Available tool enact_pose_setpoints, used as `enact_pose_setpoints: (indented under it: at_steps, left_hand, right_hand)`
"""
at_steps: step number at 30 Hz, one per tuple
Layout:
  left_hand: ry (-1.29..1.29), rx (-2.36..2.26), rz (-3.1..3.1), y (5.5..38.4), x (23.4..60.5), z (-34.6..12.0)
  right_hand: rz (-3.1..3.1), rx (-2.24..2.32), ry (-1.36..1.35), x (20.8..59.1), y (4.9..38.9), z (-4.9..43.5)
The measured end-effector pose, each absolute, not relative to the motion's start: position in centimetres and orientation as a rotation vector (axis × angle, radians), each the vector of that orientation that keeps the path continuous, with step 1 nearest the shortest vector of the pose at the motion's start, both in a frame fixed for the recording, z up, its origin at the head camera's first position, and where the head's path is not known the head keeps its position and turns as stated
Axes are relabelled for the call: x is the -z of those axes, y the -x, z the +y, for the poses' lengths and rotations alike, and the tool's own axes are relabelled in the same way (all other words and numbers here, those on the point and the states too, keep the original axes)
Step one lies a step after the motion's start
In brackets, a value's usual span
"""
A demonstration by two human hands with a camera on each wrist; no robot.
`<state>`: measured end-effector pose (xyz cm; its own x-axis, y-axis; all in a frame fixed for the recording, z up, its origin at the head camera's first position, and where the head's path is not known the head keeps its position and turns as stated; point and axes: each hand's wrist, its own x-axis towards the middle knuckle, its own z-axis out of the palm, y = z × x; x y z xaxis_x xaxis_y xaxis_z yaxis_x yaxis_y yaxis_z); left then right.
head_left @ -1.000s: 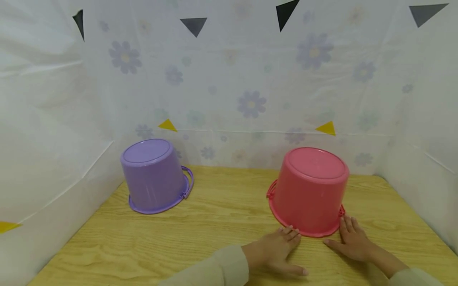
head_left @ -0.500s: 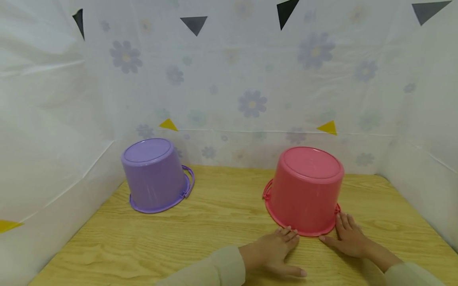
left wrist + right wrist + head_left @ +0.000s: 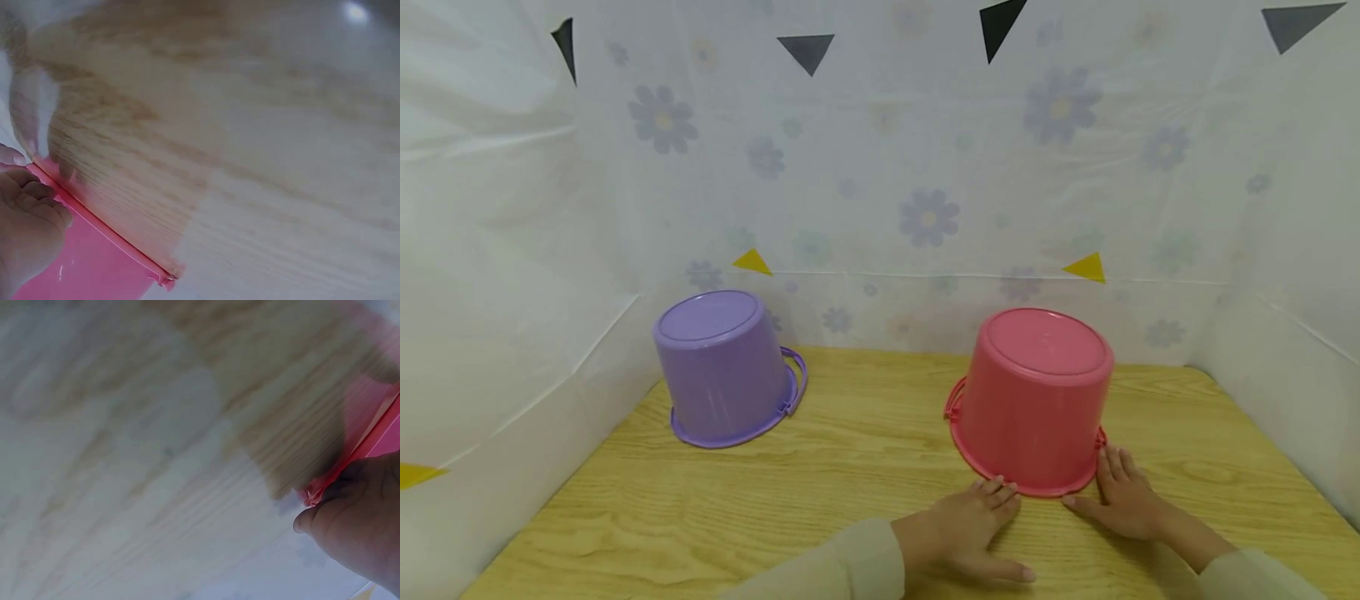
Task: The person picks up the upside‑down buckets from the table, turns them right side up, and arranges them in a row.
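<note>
An upside-down red bucket (image 3: pixel 1037 408) stands on the wooden table at the right in the head view, its rim flat on the surface and part of its handle showing at the left. My left hand (image 3: pixel 973 527) lies palm down in front of it, straight fingertips at the near rim and thumb stretched out to the right. At the bucket's right side, my right hand (image 3: pixel 1126 500) touches the rim beside the handle joint with extended fingers, its thumb near the front edge. Both wrist views show the bucket's rim (image 3: pixel 112 234) against the hands. Neither hand grips anything.
A purple bucket (image 3: pixel 722 375), also upside down with its handle to the right, stands at the left of the table (image 3: pixel 850 450). Behind hangs a white flowered sheet (image 3: pixel 850 167) with black and yellow triangles. White sheets enclose both sides.
The red bucket has slid a little to the left across the table, with both hands moving left alongside it. The purple bucket has stayed in place.
</note>
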<state>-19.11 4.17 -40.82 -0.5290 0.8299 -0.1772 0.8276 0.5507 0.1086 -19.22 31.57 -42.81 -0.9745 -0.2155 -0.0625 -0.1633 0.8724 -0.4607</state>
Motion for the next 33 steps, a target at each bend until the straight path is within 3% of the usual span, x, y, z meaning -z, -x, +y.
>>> enact_pose_setpoints:
  at_steps: [17,24,33]
  left_hand:
    - [-1.399,-0.085,2.607,19.6,40.5,1.6]
    - [-1.221,-0.217,2.699,22.1,40.1,-1.1]
    - [-1.167,-0.277,2.857,25.7,40.8,-0.3]
  right_hand:
    - [2.969,0.777,0.431,42.5,19.2,31.8]
    - [3.062,0.805,0.547,43.1,19.8,33.6]
    - [3.051,0.961,0.675,42.5,21.0,34.5]
